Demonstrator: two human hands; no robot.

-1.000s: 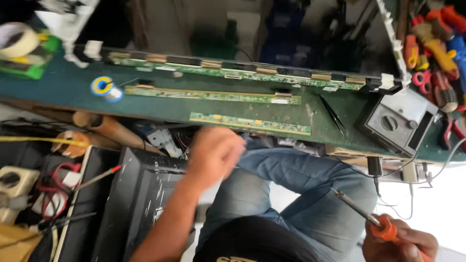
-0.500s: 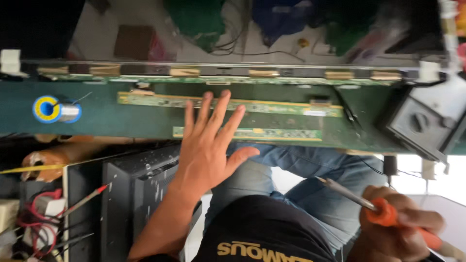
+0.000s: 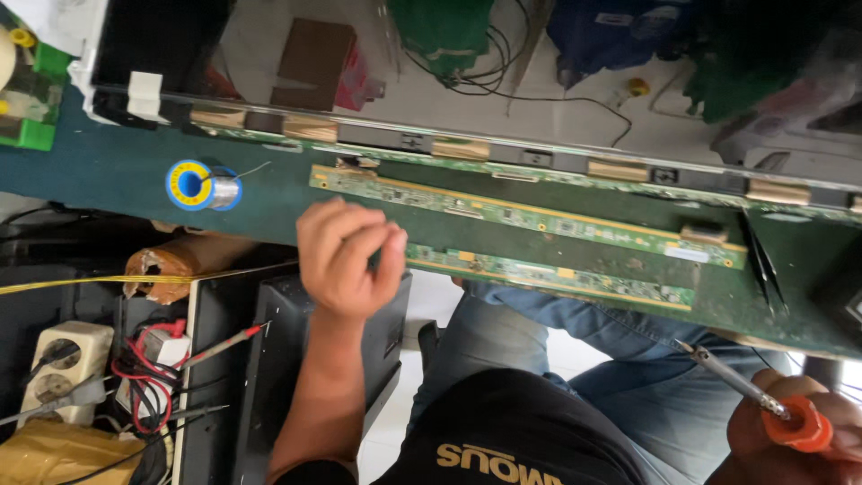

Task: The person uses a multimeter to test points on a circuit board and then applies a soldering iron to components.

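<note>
The left hand (image 3: 346, 256) hangs over the near edge of the green bench (image 3: 108, 171). Its fingers are curled in, with the tips pinched together. I cannot tell if it holds anything tiny. Just beside it lie two long thin circuit strips (image 3: 539, 216). They run left to right along the bench. The right hand (image 3: 795, 431) is closed around a soldering iron (image 3: 754, 395) with an orange collar. Its metal tip points up and left, toward the strips.
</note>
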